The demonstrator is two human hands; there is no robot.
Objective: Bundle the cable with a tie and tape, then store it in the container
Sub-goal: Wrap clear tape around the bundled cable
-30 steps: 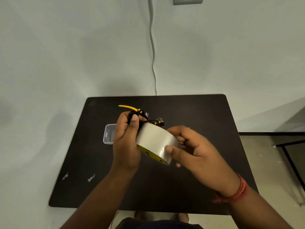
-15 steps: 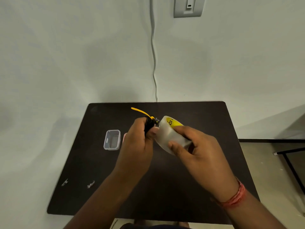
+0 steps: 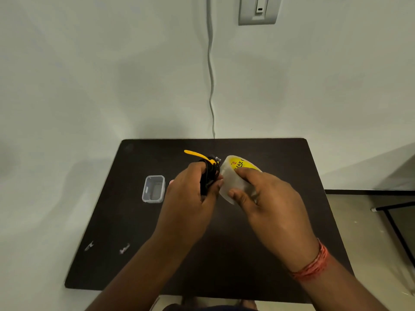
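My left hand [image 3: 190, 196] grips a coiled black cable [image 3: 210, 175] above the dark table [image 3: 224, 243]. A yellow cable tie [image 3: 195, 154] is wrapped round the coil, and its tail sticks out up and to the left. My right hand [image 3: 267, 205] holds a roll of clear tape [image 3: 233, 178] with a yellow core label, pressed against the right side of the cable. A small clear plastic container [image 3: 153, 188] stands open on the table to the left of my left hand.
A grey wire [image 3: 211, 75] runs down the wall behind the table, below a wall switch plate [image 3: 258, 10]. Two small pale scraps [image 3: 124, 249] lie near the table's front left. A black metal frame [image 3: 395, 221] stands on the floor at the right.
The tape roll has turned from lying flat below the cable to standing on the cable's right side, with its yellow label facing up. Both hands have shifted slightly right.
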